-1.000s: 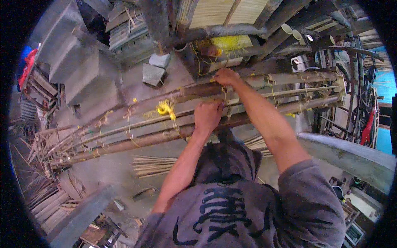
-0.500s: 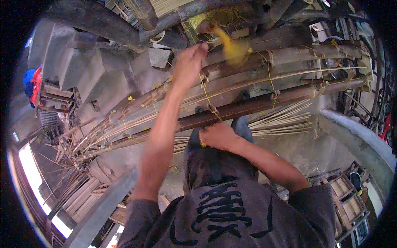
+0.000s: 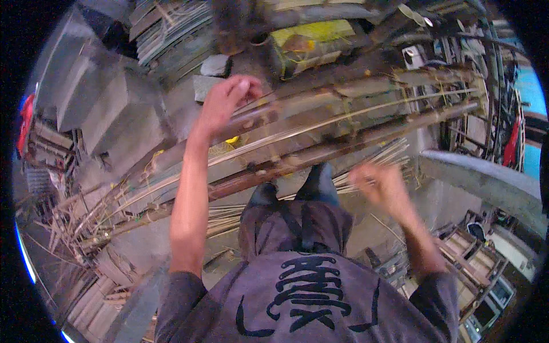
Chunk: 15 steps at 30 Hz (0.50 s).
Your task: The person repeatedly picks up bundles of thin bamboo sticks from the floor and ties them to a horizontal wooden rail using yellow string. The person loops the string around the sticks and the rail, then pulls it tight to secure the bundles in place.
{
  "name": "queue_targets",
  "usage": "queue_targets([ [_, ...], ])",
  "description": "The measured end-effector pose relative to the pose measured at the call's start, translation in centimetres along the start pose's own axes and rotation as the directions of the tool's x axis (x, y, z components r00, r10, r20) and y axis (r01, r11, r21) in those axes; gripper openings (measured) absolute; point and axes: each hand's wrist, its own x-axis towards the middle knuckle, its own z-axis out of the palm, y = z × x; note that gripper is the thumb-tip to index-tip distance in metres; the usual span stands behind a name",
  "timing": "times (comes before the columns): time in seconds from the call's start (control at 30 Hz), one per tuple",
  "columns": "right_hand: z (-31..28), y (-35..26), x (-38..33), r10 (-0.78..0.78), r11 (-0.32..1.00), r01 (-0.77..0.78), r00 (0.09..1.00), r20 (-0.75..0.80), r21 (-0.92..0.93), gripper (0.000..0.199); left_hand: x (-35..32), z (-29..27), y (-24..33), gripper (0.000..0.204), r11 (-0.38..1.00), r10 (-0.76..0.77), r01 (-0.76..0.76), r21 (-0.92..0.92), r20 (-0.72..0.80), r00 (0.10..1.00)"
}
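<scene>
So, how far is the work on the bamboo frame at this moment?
Done: several yellow ties already bind the bamboo poles at the right end. In hand: the left hand is closed above the poles near the middle; what its fingers grip is too blurred to tell. The right hand is off the poles, in front of them. Left: loose thin strips lie on the ground beneath.

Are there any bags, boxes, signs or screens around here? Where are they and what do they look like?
Yellow sack: top middle, beyond the bamboo poles; a flattish, crumpled bundle, yellow with brownish patches.
Grey blocks: just left of the sack, above the left hand; two squarish, plain grey pieces.
Boxy pale appliances: lower right corner, below the blurred right hand; too small to tell more.
No sign shows.
</scene>
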Motion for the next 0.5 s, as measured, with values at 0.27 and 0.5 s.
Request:
queue_targets([
  [0.27,13.1,-4.6,2.7,0.174,0.948,-0.198,0.978,0.113,0.251,0.015,-9.7,1.7,-3.3,0.025,0.829,0.265,-0.245,0.504,0.033,0.964],
  [0.5,6.2,-16.8,23.1,-0.454,0.848,0.524,0.8,0.391,-0.087,0.016,-9.8,4.4,-6.2,0.023,0.724,0.265,-0.071,0.686,-0.18,0.947],
])
